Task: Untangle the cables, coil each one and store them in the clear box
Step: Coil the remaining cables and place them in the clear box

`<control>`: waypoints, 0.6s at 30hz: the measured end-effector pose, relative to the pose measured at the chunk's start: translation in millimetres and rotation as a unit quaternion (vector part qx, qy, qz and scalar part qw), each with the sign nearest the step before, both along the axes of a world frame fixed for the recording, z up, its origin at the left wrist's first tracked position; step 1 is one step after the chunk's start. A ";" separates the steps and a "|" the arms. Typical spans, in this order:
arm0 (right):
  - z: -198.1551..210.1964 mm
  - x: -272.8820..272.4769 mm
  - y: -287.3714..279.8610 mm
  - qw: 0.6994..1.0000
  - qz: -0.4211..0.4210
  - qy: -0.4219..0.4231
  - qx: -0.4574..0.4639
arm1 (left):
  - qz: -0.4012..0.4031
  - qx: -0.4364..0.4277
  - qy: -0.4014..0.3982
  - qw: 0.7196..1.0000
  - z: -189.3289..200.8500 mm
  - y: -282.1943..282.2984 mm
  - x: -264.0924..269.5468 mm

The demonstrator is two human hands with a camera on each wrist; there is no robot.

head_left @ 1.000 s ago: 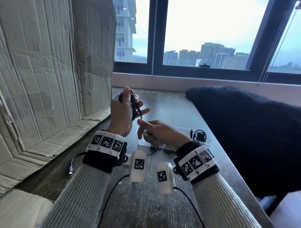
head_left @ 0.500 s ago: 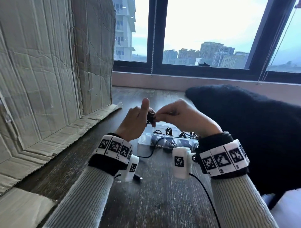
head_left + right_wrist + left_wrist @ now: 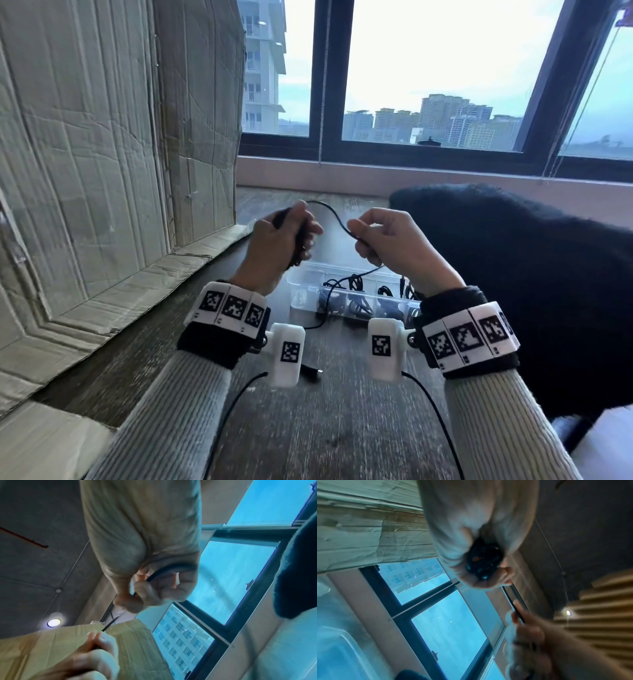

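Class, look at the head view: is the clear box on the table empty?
No. The clear box already holds several black coiled cables in its compartments, seen below the two raised hands.

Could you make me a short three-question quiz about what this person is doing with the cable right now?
1. True or false: the left hand grips a coiled bundle of the black cable.
2. Where does the clear box sit? A) on the windowsill B) on the wooden table, below the hands C) on the cardboard
3. Fill in: the right hand pinches the cable, which hangs in a slack ____ between the hands.

Key: 1 true, as the left wrist view shows black loops in the fist. 2 B. 3 curve.
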State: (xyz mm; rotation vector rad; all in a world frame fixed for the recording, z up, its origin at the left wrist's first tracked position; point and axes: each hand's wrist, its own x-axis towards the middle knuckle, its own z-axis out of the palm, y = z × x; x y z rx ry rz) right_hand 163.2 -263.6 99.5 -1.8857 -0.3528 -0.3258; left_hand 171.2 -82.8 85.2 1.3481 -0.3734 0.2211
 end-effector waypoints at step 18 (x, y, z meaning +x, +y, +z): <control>-17.9 -11.7 41.4 0.944 0.208 0.067 -0.246 | 0.150 -0.101 -0.066 0.981 2.4 28.2 23.7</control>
